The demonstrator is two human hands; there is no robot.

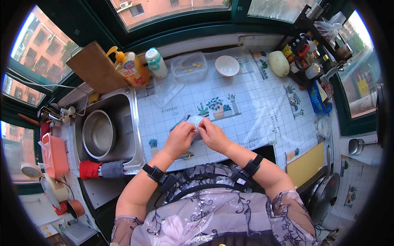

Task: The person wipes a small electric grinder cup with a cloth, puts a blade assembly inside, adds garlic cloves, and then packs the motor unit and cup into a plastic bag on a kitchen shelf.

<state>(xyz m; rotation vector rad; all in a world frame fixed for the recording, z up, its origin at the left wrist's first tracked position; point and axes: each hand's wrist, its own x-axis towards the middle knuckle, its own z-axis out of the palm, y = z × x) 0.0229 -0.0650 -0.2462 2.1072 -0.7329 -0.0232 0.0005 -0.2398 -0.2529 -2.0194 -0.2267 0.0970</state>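
Over the middle of the counter, my left hand (180, 139) and my right hand (214, 132) meet fingertip to fingertip. Both pinch the near edge of a pale, translucent plastic item (195, 120), perhaps a bag or a wrap; its exact kind is unclear. Part of it is hidden behind my fingers. Something small and whitish shows between the fingertips, too small to name. A greyish object partly shows just beyond my left hand. Below the hands lies a white checked plastic tablecloth (172, 117) printed with potted plants.
Left is a steel sink (126, 135) holding a metal basin (99, 133). Along the back stand a cutting board (97, 67), a soap pump bottle (132, 69), a white flask (156, 63), a clear container (189, 66) with small yellowish pieces, a bowl (227, 65) and a pale melon (278, 63).
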